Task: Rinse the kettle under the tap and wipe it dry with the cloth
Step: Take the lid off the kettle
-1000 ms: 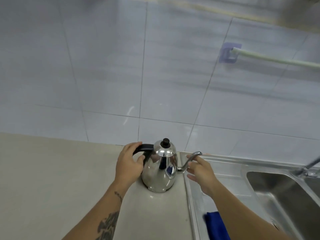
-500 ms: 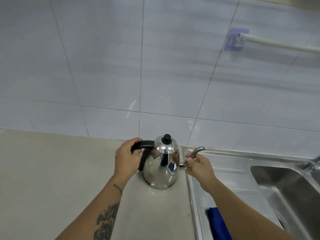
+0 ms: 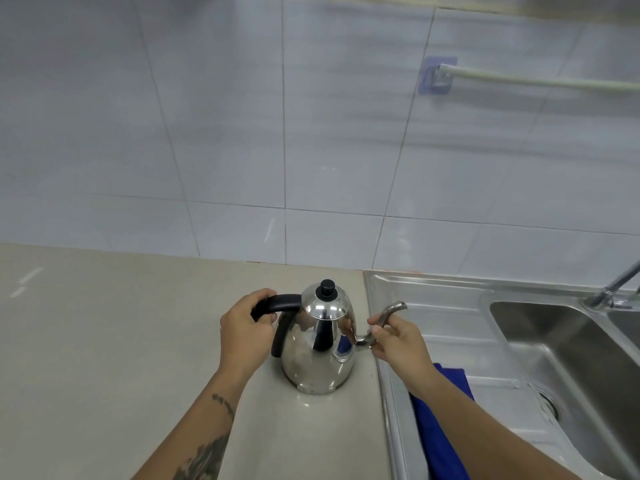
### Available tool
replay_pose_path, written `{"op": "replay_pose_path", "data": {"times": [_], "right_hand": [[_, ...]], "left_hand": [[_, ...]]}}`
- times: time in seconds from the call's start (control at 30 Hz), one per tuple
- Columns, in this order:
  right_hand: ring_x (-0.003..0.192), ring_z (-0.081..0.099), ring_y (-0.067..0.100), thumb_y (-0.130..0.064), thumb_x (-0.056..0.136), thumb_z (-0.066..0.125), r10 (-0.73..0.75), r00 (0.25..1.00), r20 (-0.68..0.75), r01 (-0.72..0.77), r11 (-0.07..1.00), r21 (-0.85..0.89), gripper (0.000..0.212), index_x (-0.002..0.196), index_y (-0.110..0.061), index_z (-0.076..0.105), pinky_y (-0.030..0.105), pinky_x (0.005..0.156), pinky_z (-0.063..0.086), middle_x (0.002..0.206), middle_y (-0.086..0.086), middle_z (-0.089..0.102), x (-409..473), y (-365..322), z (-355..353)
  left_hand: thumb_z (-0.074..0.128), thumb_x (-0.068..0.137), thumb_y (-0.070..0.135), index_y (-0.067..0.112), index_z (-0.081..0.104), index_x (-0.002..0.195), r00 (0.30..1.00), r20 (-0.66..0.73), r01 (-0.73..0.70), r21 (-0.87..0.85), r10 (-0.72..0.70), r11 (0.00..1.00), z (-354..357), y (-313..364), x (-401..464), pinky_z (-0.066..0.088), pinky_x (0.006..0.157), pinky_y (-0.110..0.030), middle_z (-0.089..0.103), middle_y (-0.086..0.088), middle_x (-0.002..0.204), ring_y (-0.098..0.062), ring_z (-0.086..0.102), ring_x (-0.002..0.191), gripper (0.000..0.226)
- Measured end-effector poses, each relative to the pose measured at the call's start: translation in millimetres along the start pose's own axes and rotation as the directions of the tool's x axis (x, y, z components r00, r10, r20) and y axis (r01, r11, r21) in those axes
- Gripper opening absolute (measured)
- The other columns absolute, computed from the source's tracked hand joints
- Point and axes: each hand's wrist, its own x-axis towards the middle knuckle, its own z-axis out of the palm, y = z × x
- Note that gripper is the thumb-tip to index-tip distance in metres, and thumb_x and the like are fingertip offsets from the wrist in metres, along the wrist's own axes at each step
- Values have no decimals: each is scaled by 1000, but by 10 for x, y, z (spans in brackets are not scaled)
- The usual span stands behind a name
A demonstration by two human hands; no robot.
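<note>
Gripping kettle handle, left hand (right hand pinches spout)

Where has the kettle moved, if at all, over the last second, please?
No, the kettle still stands on the counter just left of the sink's rim.

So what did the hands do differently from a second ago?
The right hand slid from the tip of the spout down to its lower bend and closed round it. The left hand kept its grip on the black handle. The kettle stays standing on the counter and the blue cloth stays on the drainboard.
</note>
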Motion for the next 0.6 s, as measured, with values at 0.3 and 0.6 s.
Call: {"op": "replay_pose_path", "data": {"times": [0.3, 0.6], "right_hand": [[71, 60, 17, -12, 96, 57, -10, 1000, -29, 9, 1000, -25, 18, 96, -22, 72, 50, 85, 57, 69, -2, 66, -417, 66, 26], [116, 58, 23, -24, 91, 57, 223, 965, 138, -96, 790, -606, 51, 139, -13, 45, 37, 96, 49, 130, 8, 59, -1039, -380, -49]], "left_hand": [[62, 86, -2, 28, 69, 105, 1000, 12, 13, 39, -14, 999, -199, -48, -369, 47, 86, -20, 69, 12, 103, -8, 63, 98, 36], [59, 85, 1, 24, 63, 120, 980, 144, -163, 194, 136, 967, -134, 96, -414, 46, 101, -29, 63, 11, 116, -11, 59, 109, 42]]}}
